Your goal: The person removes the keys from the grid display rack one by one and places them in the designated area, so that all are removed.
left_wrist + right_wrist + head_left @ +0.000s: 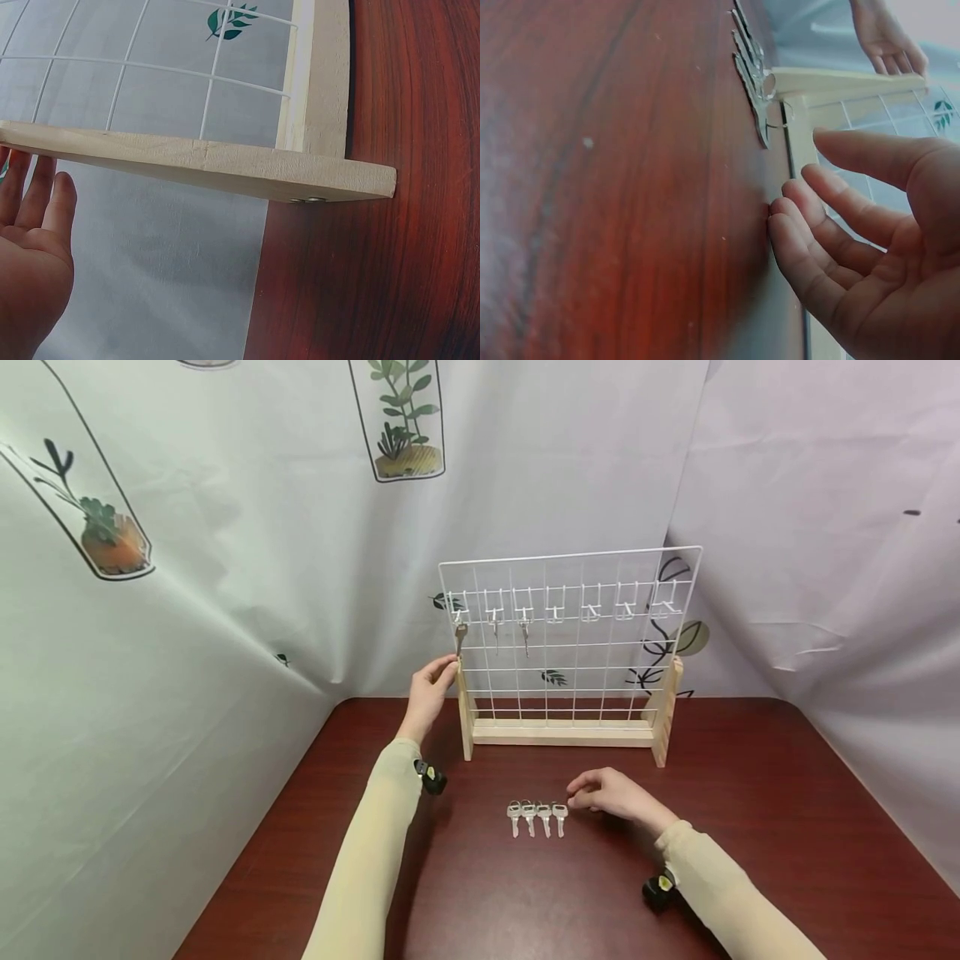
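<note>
My left hand (429,692) touches the upper end of the rack's left wooden post (465,710) with its fingertips. In the left wrist view its fingers (58,206) are fairly straight against that post. Just above them a key (461,637) hangs from the leftmost hook of the white wire rack (570,656). Two more keys, a second key (496,637) and a third key (526,639), hang on the hooks beside it. My right hand (611,793) is low over the table, fingers loosely bent and holding nothing. Its fingertips are right beside a row of several silver keys (544,818) with rings.
Bare hooks (591,612) continue along the right part of the rack. A wooden crossbar (562,733) and a right wooden post (667,714) carry the grid. The dark red table (510,902) ends at a printed white cloth (300,568) behind and at the side.
</note>
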A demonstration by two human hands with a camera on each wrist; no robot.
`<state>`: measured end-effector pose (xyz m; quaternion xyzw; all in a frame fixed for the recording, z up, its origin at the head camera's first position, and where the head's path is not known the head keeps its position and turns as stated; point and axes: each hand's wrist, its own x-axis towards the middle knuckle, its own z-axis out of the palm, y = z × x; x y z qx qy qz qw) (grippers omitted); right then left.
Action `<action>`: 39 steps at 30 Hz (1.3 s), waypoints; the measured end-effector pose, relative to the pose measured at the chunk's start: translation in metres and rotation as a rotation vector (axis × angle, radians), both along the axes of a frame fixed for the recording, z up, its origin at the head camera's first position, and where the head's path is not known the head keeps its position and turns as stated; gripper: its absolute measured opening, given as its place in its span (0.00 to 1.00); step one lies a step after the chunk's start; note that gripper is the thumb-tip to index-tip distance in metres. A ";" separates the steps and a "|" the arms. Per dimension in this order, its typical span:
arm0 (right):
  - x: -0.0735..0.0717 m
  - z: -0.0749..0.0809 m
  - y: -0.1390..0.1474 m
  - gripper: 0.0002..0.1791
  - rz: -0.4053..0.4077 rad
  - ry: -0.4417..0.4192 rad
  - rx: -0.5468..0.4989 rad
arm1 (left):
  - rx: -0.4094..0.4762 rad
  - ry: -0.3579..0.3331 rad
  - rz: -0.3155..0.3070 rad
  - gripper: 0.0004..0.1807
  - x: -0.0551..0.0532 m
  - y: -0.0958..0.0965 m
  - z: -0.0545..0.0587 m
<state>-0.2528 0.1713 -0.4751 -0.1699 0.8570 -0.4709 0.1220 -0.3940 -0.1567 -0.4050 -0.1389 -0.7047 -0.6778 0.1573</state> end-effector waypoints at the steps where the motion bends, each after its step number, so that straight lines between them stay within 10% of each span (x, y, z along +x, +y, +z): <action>1: -0.001 0.000 0.001 0.15 -0.001 0.011 0.002 | -0.003 0.002 -0.001 0.18 0.000 0.000 0.000; 18: -0.017 0.016 -0.025 0.18 -0.135 0.049 -0.183 | 0.003 -0.011 -0.008 0.19 0.002 -0.001 -0.004; 39: -0.039 0.077 -0.074 0.20 -0.183 0.137 -0.465 | -0.009 -0.018 -0.008 0.18 0.002 0.000 0.003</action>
